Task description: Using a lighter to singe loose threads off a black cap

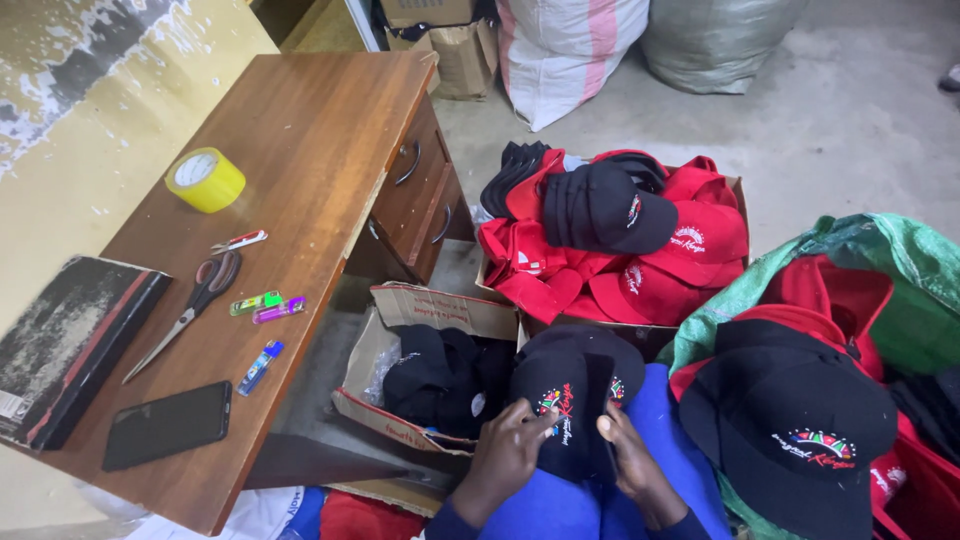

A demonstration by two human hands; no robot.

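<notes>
**Me:** Down on my lap, over the blue cloth, sits the black cap [570, 400] I am working on. My left hand [505, 455] grips its left side, fingers curled onto the embroidered front panel, and my right hand [632, 462] clasps its right side, thumb on top.

**Other:** How do you handle it well?

**Me:** I'd say keep both hands at the sides so the crown stays rounded, and press on the fabric, not on the stitched emblem. The brim is stiff, I judge, so it should lie flat rather than get bent.

**Other:** What is in the boxes?

**Me:** Just left of the cap, an open cardboard box [400, 330] holds more black caps [440, 375], nested loosely. Beyond it, a second cardboard box [738, 185] is heaped over its rim with red caps [690, 260], and a stack of black caps [600, 205] lies on top. To my right, a green woven sack [900, 270] gapes open with red caps inside and a black cap [790, 415] resting on them.

**Other:** And the table?

**Me:** The wooden table [310, 130] on my left carries a yellow tape roll [205, 180], scissors [195, 305], a phone [167, 425] and a few lighters [268, 305], all well apart from my hands.
</notes>
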